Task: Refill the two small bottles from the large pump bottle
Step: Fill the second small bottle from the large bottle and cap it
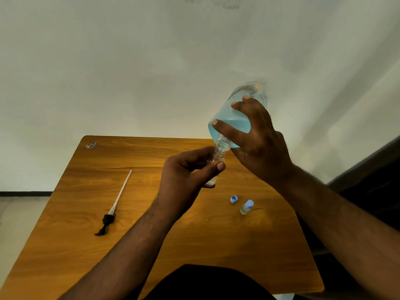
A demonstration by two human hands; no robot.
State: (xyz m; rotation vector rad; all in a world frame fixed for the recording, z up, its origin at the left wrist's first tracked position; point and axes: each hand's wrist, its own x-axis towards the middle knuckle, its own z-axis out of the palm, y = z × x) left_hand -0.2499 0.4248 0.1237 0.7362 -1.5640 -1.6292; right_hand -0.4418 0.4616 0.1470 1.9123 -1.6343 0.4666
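My right hand (257,137) grips the large clear bottle (232,118) of blue liquid, tipped neck-down above the table. Its open neck rests on the mouth of a small clear bottle (216,161), which my left hand (186,172) holds upright just above the table. A little pale liquid sits at the small bottle's bottom. The second small bottle (246,207), with a blue cap on, stands on the table to the right. A loose blue cap (233,199) lies beside it. The black pump head with its long white tube (114,204) lies on the table at the left.
The wooden table (151,245) stands against a pale wall. A small wrapper (91,145) lies at the table's far left corner. A dark object stands at the right edge of the view.
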